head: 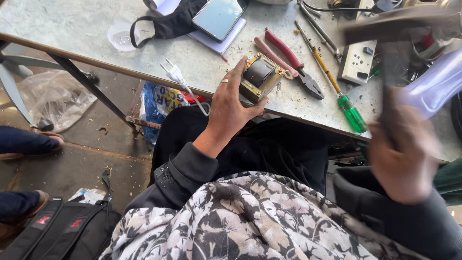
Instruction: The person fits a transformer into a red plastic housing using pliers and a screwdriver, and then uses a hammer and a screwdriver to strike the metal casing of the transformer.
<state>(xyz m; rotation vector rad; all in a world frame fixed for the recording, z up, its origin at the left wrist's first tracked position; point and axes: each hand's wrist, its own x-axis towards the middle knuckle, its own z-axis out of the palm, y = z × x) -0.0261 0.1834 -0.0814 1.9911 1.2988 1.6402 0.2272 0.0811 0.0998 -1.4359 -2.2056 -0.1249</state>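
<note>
Floral fabric (250, 221) drapes the person's lap closest to view, with dark sleeves reaching out from it. Beyond that, the left hand (230, 108) wraps its fingers around a small transformer (260, 77), brass-framed with a dark coil, which sits at the near edge of the grey table (86, 33); the thumb presses its near side and the fingers lie along its left. Just right of that grip lie red-handled pliers (288, 60), touching the transformer's far corner, and further right a yellow and green screwdriver (339, 94), then a white socket box (357, 60). To the left of the grip a white plug (174, 73) rests at the table edge, its cord running under the wrist. Farther back sit a phone (219, 17), a black face mask (166, 24) and a clear plastic lid (120, 36). The right hand (402, 154), badly blurred, is clenched around a dark hammer handle (390, 82) raised off to the right, well apart from the transformer.
</note>
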